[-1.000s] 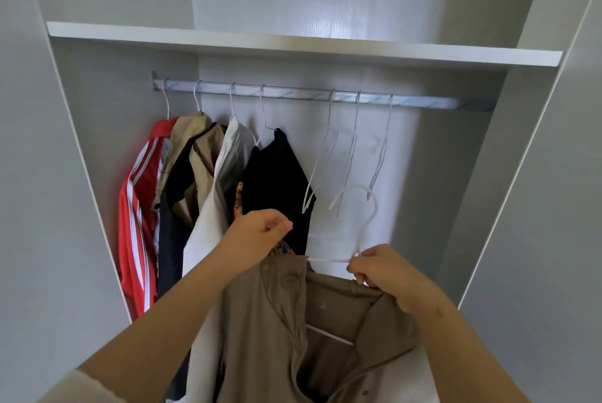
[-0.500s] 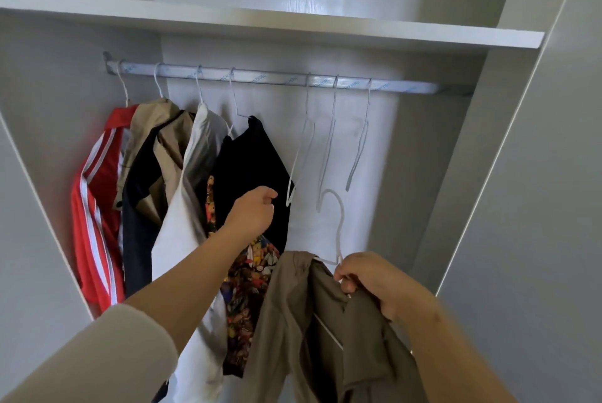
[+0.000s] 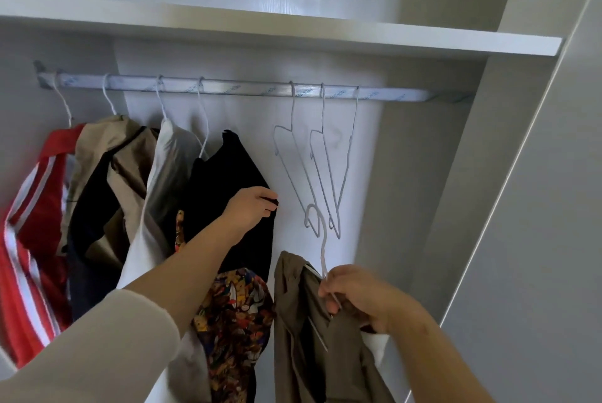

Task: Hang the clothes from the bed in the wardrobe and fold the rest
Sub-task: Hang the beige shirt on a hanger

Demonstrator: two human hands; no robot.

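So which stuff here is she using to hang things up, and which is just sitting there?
In use:
- brown shirt on a white hanger, held by the right hand
- black garment, gripped at its edge by the left hand
- rail

Just there:
- three empty hangers
- red striped jacket
- shelf

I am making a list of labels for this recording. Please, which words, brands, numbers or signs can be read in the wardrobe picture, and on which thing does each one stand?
No text can be read here.
Hanging rail: small bluish print repeats along its wrapping, too blurred to read.
Patterned garment: a colourful cartoon-like print, no lettering that I can make out.
Red striped garment, khaki shirt, white shelf: no writing visible.
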